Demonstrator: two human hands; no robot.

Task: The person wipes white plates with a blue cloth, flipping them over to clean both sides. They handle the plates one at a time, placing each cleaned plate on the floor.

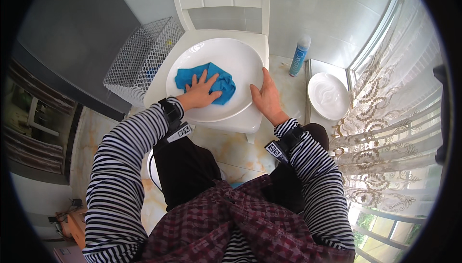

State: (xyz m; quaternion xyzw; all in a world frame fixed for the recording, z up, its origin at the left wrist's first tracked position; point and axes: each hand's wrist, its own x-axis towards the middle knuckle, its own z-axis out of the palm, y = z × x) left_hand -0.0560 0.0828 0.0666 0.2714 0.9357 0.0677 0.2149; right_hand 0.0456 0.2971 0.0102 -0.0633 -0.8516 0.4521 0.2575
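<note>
A large, round white plate (245,55) lies on the seat of a white chair (243,124) in front of me. Inside it is a crumpled blue cloth (225,91). My left hand (202,93) rests palm down on the cloth, fingers spread, pressing it against the plate. At the plate's right rim is my right hand (267,95), its thumb over the edge and its fingers along the outer side.
Left of the chair stands a white wire-mesh basket (144,60) with items inside. A blue spray can (299,56) stands on the marbled floor (238,147) to the right. Beyond it, a white dish (328,96) lies on a ledge by the lace curtain (379,129).
</note>
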